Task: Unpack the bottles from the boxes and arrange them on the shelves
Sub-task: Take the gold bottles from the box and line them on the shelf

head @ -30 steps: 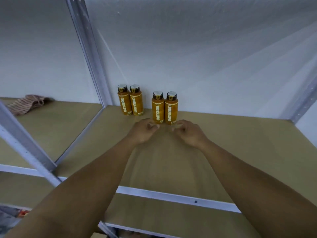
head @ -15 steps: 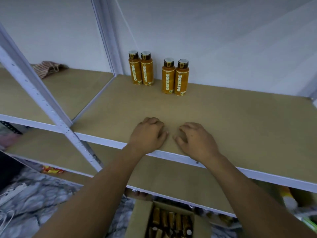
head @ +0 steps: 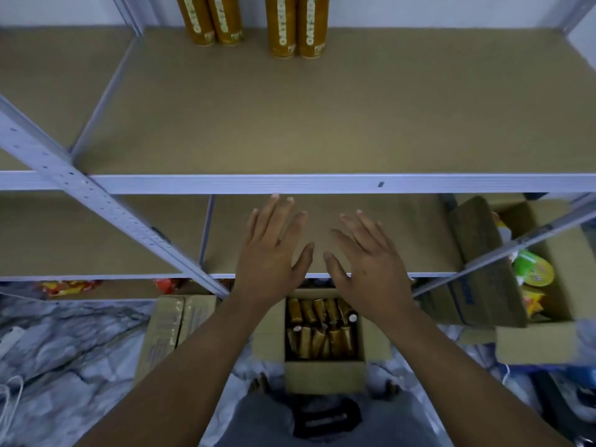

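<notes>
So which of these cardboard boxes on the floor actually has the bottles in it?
The middle box, open-topped and packed with amber bottles; the right box holds snack packs instead.

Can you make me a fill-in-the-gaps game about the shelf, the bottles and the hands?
1. ____ orange bottles stand at the back of the upper shelf.
2. The left hand and the right hand are open and hold ____.
3. The cardboard box below the hands holds more ____.

Missing words: four; nothing; bottles.
</notes>
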`<state>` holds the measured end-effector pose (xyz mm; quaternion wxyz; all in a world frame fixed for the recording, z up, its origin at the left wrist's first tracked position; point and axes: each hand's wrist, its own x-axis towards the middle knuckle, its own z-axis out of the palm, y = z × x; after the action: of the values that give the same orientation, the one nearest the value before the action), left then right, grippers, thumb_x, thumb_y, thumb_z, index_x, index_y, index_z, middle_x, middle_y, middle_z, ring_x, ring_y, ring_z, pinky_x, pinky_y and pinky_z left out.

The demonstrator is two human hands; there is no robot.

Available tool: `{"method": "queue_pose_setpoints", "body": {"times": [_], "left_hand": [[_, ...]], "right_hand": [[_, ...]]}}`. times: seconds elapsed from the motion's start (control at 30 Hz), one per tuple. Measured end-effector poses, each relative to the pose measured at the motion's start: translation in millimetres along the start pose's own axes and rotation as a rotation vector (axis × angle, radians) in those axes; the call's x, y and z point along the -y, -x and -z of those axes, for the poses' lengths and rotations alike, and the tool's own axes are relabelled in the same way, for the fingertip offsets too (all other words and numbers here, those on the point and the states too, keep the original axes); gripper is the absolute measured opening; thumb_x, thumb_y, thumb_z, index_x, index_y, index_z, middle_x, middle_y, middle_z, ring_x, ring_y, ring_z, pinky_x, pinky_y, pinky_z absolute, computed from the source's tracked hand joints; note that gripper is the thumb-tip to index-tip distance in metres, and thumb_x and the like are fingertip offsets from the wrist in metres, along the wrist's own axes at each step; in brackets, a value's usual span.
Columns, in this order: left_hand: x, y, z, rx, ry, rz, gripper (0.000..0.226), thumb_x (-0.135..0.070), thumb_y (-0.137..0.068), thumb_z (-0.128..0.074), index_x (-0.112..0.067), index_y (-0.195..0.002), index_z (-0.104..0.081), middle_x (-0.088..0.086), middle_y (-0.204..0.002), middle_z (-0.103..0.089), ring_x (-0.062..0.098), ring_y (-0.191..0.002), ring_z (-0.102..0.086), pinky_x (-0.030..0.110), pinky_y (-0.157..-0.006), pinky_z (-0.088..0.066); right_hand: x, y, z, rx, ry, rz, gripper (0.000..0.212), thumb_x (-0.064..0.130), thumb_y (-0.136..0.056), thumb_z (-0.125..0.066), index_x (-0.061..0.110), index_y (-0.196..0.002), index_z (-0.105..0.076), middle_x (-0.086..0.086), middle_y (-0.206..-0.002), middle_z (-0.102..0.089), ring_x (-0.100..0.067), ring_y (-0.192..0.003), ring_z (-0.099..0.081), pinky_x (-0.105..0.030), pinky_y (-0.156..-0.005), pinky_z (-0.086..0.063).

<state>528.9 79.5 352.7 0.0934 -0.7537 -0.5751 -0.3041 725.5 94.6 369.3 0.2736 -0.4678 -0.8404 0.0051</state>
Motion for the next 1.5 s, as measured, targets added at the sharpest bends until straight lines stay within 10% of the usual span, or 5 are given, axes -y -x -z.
{"method": "queue_pose_setpoints", "body": {"times": [0.17,0.3,0.43,0.53,1.5], "left_hand": [[-1,39,-60,0.311,0.008,0.168,0.050,-0.039,-0.094,-0.056,-0.008,-0.133,-0.062,0.018,-0.136,-0.059,0.041,-0.128,-0.053,0.054,-0.098,-0.048],[-2,74,-121,0.841,0.019,0.378,0.055,-0.046,-0.098,-0.052,-0.021,-0.147,-0.047,0.006,-0.141,-0.053,0.032,-0.128,-0.052,0.045,-0.097,-0.048],[7,131,-195,1.038,0.162,0.515,0.047,-0.042,-0.098,-0.056,-0.020,-0.139,-0.053,0.010,-0.129,-0.059,0.032,-0.114,-0.060,0.045,-0.090,-0.053],[21,181,-255,1.113,0.188,0.571,0.060,-0.049,-0.099,-0.053,-0.022,-0.152,-0.042,0.012,-0.137,-0.055,0.033,-0.121,-0.055,0.042,-0.094,-0.050],[50,407,-531,0.696,0.347,1.051,0.088,-0.041,-0.098,-0.062,-0.024,-0.162,-0.004,0.015,-0.147,-0.049,0.031,-0.124,-0.059,0.039,-0.095,-0.050]], "right_hand": [[-40,27,-45,0.210,-0.077,-0.062,0.039,0.031,-0.092,-0.063,0.006,-0.121,-0.071,-0.015,-0.131,-0.065,-0.035,-0.124,-0.060,-0.047,-0.104,-0.049],[-96,58,-110,0.803,-0.102,-0.235,0.048,0.044,-0.097,-0.054,0.024,-0.141,-0.056,-0.003,-0.140,-0.059,-0.026,-0.127,-0.055,-0.041,-0.102,-0.048],[-146,112,-185,1.065,-0.111,-0.301,0.034,0.049,-0.097,-0.049,0.029,-0.122,-0.060,0.000,-0.096,-0.067,-0.026,-0.094,-0.067,-0.032,-0.068,-0.048],[-171,152,-237,1.101,-0.113,-0.348,0.046,0.044,-0.099,-0.053,0.024,-0.140,-0.053,-0.006,-0.120,-0.067,-0.029,-0.110,-0.063,-0.033,-0.076,-0.046],[-241,356,-547,0.818,-0.594,-0.711,0.069,0.039,-0.097,-0.065,0.039,-0.155,-0.029,-0.001,-0.157,-0.041,-0.023,-0.143,-0.040,-0.043,-0.110,-0.043]]}}
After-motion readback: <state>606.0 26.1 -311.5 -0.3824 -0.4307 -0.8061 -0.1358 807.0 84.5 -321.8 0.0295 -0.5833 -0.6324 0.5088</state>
